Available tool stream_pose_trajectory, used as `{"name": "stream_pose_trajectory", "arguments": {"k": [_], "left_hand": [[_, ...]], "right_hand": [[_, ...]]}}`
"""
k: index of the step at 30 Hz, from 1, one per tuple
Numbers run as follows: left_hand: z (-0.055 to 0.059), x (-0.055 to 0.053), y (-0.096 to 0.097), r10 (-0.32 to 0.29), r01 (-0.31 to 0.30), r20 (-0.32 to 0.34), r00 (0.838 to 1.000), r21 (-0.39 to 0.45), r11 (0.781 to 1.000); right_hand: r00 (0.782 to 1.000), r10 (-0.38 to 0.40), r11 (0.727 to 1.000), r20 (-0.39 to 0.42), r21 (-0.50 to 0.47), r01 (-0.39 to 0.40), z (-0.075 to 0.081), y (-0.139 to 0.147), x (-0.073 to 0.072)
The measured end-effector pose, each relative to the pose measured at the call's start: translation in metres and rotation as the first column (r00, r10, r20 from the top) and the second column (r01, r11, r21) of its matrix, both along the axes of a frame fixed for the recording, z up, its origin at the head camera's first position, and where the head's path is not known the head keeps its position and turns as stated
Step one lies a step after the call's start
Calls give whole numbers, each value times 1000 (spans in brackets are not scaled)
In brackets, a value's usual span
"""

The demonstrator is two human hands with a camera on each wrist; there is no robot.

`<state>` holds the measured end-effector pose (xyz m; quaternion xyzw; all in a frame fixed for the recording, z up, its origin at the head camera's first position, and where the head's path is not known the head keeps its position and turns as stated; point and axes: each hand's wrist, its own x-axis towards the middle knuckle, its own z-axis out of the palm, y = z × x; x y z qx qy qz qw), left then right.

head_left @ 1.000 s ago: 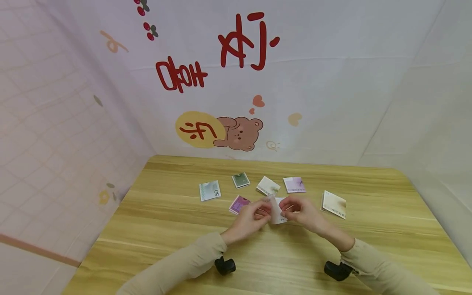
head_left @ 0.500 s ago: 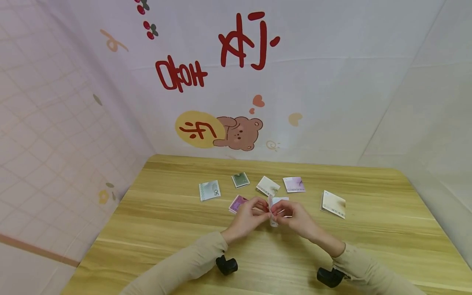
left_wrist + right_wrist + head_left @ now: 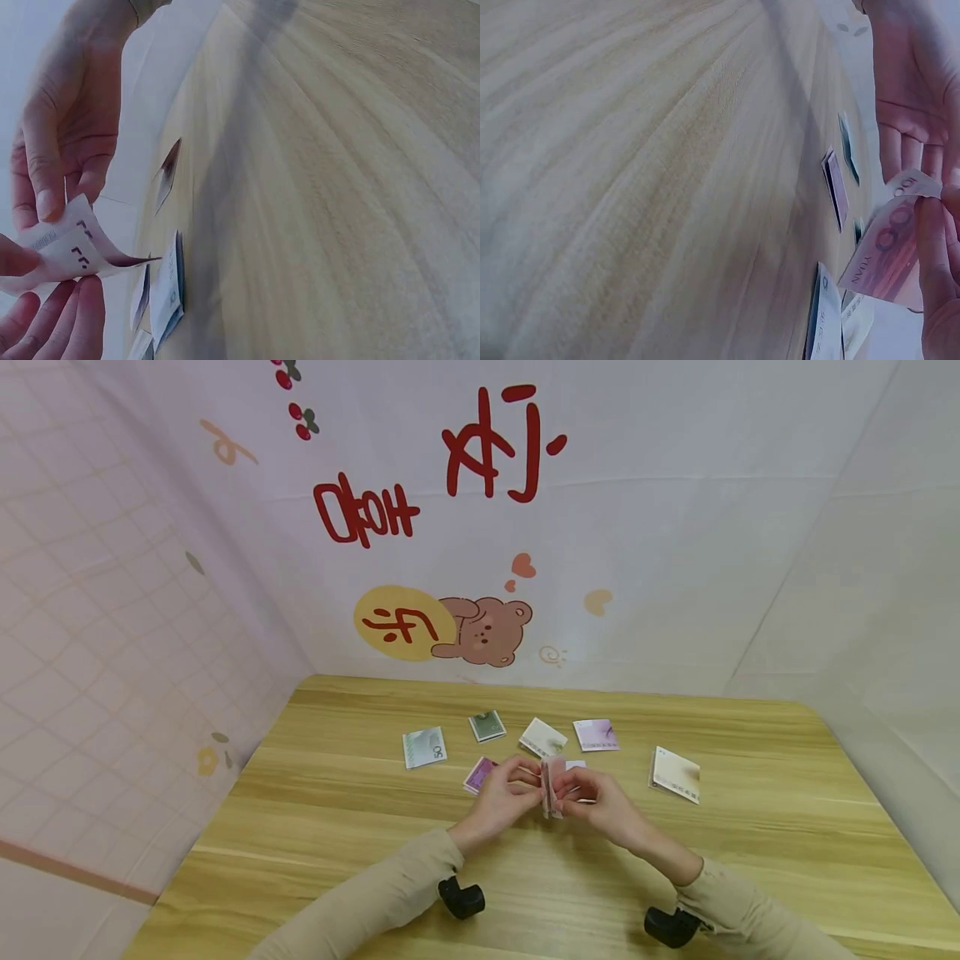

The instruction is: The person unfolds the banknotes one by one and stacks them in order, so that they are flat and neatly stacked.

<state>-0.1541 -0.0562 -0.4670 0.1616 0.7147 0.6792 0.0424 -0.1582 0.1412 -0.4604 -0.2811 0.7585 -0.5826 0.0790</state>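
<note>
My left hand (image 3: 504, 793) and right hand (image 3: 596, 802) both pinch a pinkish-red 100 yuan banknote (image 3: 553, 781) between thumb and fingers, over the middle of the table. The note is doubled over, its loose edges parted. In the right wrist view the red face of the banknote (image 3: 885, 251) shows "YUAN" and part of the 100. Its pale side with dark marks shows on the banknote (image 3: 75, 244) in the left wrist view. Just behind my right fingers a pale folded note (image 3: 576, 765) is mostly covered, and a magenta folded note (image 3: 478, 774) lies beside my left hand.
Beyond my hands on the wooden table (image 3: 337, 827) lie more folded notes: a blue-green 50 (image 3: 424, 747), a dark green one (image 3: 487, 726), a cream one (image 3: 543, 737) and a lilac one (image 3: 597, 735). A beige folded note (image 3: 675, 774) lies farther right.
My right hand has moved left towards my left hand. The banknote, held with a wide pale flap before, is now doubled into a narrow upright shape with its reddish side showing.
</note>
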Motion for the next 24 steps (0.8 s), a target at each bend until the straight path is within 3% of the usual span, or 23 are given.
{"name": "stream_pose_trajectory", "arguments": {"k": [5,10,14,18,21,24], "left_hand": [[-6,-2,-5,35,-35,14,999,0,999],[-5,-4,-14,141,-141,5,990,-54,989],[8,1,-24,207,-207,-10,978,-85,975],[25,7,-32,238,-236,12,971,-82,968],[30,9,-38,254,-252,17,967,-101,963],[26,9,-43,258,-256,12,966,-110,961]], "right_hand": [[999,-6,1000,-40,22,7,1,3,0],[997,-69,997,-43,38,71,4,8,2],[988,-151,989,-14,2,151,4,14,3],[981,-191,981,-37,-35,190,1,19,2],[974,-200,980,-107,-35,198,-1,23,1],[967,-200,980,-156,-26,198,-4,26,0]]}}
